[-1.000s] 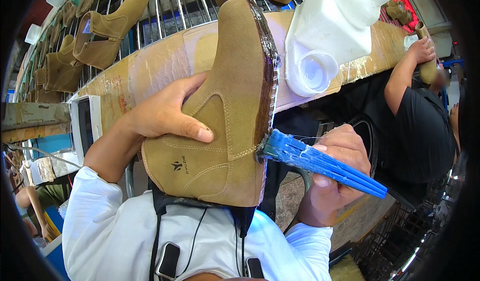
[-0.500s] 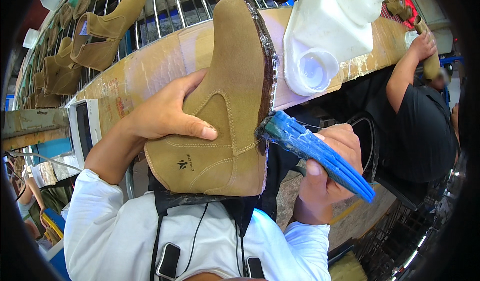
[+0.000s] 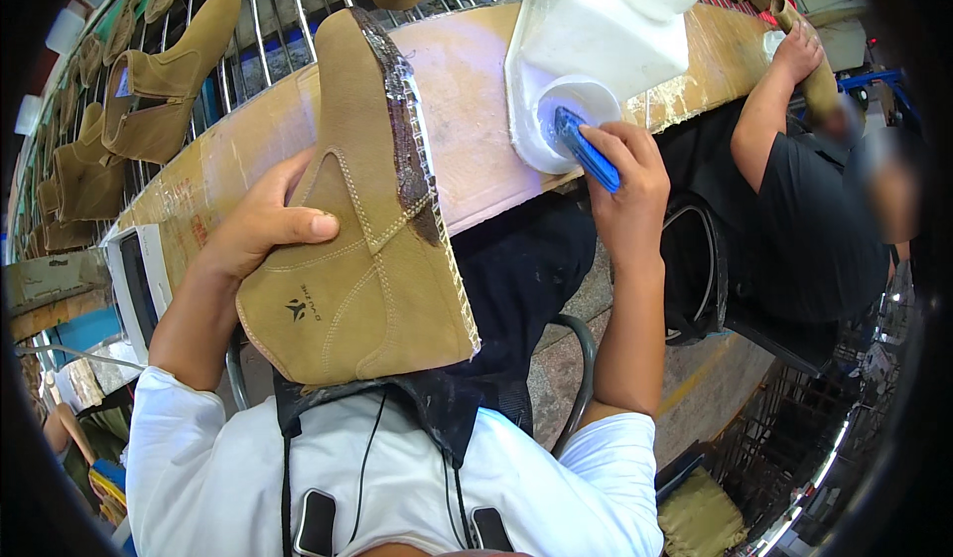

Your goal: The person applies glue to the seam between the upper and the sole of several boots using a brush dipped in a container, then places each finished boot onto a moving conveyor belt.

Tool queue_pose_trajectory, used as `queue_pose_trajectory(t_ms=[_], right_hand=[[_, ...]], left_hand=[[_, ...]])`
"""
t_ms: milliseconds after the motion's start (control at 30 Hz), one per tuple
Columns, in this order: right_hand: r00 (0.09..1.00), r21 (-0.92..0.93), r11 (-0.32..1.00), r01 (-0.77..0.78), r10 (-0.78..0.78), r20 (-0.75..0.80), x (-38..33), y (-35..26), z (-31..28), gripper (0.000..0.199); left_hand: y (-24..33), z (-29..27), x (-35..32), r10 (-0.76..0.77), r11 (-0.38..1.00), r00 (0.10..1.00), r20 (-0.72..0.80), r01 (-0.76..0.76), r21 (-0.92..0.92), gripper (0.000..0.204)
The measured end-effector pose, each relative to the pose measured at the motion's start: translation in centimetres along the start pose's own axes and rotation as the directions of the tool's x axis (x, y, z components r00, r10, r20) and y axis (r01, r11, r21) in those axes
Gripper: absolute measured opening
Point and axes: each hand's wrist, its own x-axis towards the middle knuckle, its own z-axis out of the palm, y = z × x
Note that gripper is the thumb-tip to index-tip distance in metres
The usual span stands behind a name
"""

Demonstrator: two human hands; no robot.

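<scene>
My left hand (image 3: 263, 221) holds a tan suede-like boot (image 3: 392, 269) from its left side, thumb lying across the upper. The boot lies on its side in front of me, toe pointing away. Along its right-hand sole edge runs a dark, wet-looking band (image 3: 407, 150) with pale stitches beside it. My right hand (image 3: 635, 185) is closed around a blue-handled brush (image 3: 593, 155). The brush's tip dips into the round mouth of a white plastic container (image 3: 601, 41), which hides its bristles. Pale liquid shows inside the mouth.
Cardboard (image 3: 467, 80) covers the bench beneath the container. Several tan boots (image 3: 154, 80) rest on a metal rack (image 3: 263, 21) at the back left. At the right, a person in black (image 3: 809, 219) grips another tan boot. Beside that person stands a black-framed chair (image 3: 710, 269).
My right hand has carried the brush from the boot's sole edge up into the container's mouth. The dark band now shows uncovered. My left hand keeps hold of the boot, which sits farther left in view.
</scene>
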Motion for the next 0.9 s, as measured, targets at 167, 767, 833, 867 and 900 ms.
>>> queue_pose_trajectory(t_ms=[167, 767, 833, 867, 900], right_hand=[[0.839, 0.649, 0.637, -0.416, 0.544, 0.004, -2.3, -2.3, -0.4, 0.008], [0.969, 0.871, 0.469, -0.146, 0.247, 0.029, -0.8, -9.2, -2.4, 0.019], [0.963, 0.865, 0.488, -0.115, 0.270, -0.024, -0.5, -9.7, -2.2, 0.019], [0.959, 0.861, 0.498, -0.100, 0.280, -0.051, -0.4, -10.0, -2.1, 0.020], [0.970, 0.847, 0.526, -0.070, 0.235, -0.066, -0.2, -10.1, -1.9, 0.020]], left_hand=[[0.4, -0.5, -0.9, -0.035, 0.997, 0.999, -0.037, 0.032, -0.076, 0.084], [0.6, -0.4, -1.2, -0.012, 0.998, 1.000, 0.026, 0.014, -0.068, 0.087], [0.5, -0.4, -1.2, -0.012, 0.998, 0.999, 0.037, 0.014, -0.062, 0.088], [0.5, -0.4, -1.2, -0.009, 0.998, 0.999, 0.042, 0.011, -0.062, 0.087], [0.5, -0.3, -1.3, -0.005, 0.998, 0.999, 0.042, 0.008, -0.064, 0.087]])
